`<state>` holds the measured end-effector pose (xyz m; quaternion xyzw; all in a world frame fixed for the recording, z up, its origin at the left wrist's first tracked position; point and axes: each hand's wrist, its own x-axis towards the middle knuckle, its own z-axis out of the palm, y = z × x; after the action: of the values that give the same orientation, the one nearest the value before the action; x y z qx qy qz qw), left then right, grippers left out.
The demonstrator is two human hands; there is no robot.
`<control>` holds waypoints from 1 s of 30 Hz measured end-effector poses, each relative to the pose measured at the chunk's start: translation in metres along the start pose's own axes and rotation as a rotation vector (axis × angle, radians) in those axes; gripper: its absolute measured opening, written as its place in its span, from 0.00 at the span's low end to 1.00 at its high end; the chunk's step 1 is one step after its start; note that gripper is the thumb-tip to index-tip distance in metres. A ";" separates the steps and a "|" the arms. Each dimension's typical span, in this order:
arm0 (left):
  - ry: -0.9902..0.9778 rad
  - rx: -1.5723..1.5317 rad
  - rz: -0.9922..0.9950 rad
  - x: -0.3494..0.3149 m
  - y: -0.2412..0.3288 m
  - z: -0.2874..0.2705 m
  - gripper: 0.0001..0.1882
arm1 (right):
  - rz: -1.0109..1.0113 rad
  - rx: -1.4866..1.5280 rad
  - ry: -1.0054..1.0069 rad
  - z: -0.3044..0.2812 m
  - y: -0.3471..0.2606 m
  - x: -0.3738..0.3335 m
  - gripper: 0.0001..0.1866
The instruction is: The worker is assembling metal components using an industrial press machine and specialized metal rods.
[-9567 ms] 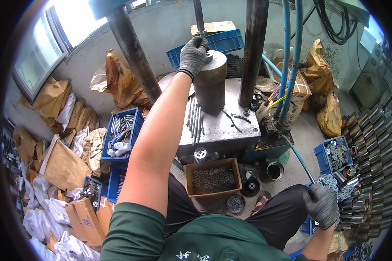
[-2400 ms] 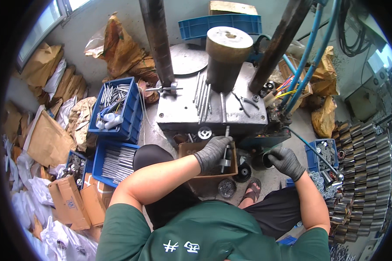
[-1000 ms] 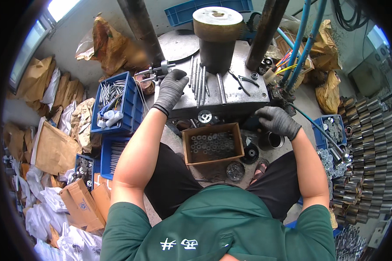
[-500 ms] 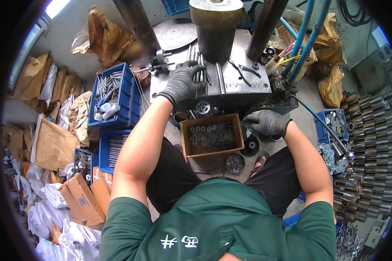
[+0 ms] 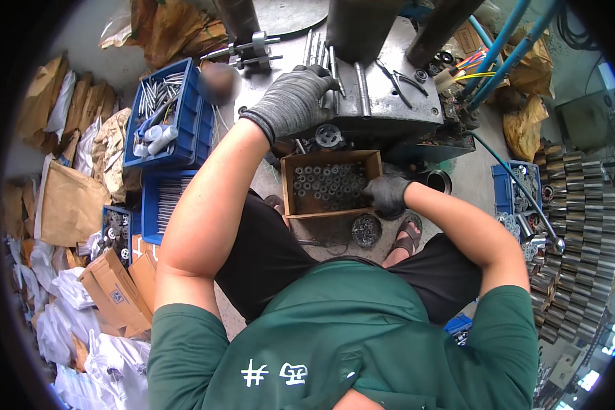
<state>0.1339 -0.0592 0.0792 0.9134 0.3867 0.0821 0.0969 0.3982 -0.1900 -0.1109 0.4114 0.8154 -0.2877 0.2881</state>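
My left hand [image 5: 292,99], in a grey knit glove, is at the front edge of the metal machine table [image 5: 417,113]. Its fingers curl around slim metal rods [image 5: 314,49], whose far ends stick out beyond them; how many it grips is hidden. A thicker steel bar [image 5: 362,89] lies to its right, then pliers [image 5: 401,82] with their handles apart. My right hand [image 5: 389,196], in a dark glove, bends over the right wall of an open wooden box [image 5: 331,213]. Small round metal rings [image 5: 328,183] lie inside. The right fingertips are closed and partly hidden.
Blue crates [image 5: 201,130] of rods and parts stand at the left, beside brown paper and plastic bags. A thick column [image 5: 362,31] rises from the table. Metal cylinders [image 5: 584,225] are stacked at the right. A round container of small parts [image 5: 366,230] sits below the box.
My right hand has moved left and down, from beside the wooden box to over its right wall. My left hand stays at the rods, its fingers more curled. The whole view has shifted.
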 end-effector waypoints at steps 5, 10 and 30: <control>0.012 -0.011 -0.023 -0.012 -0.013 0.001 0.24 | -0.089 0.124 0.086 0.001 -0.035 0.062 0.21; -0.173 -0.108 -0.079 -0.010 -0.016 0.000 0.21 | -0.123 0.086 -0.069 0.054 -0.035 0.137 0.23; -0.080 -0.015 0.195 -0.012 -0.008 0.012 0.14 | -0.018 0.211 0.005 0.073 -0.020 0.136 0.20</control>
<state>0.1231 -0.0636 0.0649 0.9485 0.2913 0.0576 0.1106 0.3312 -0.1826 -0.2513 0.4326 0.7852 -0.3734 0.2385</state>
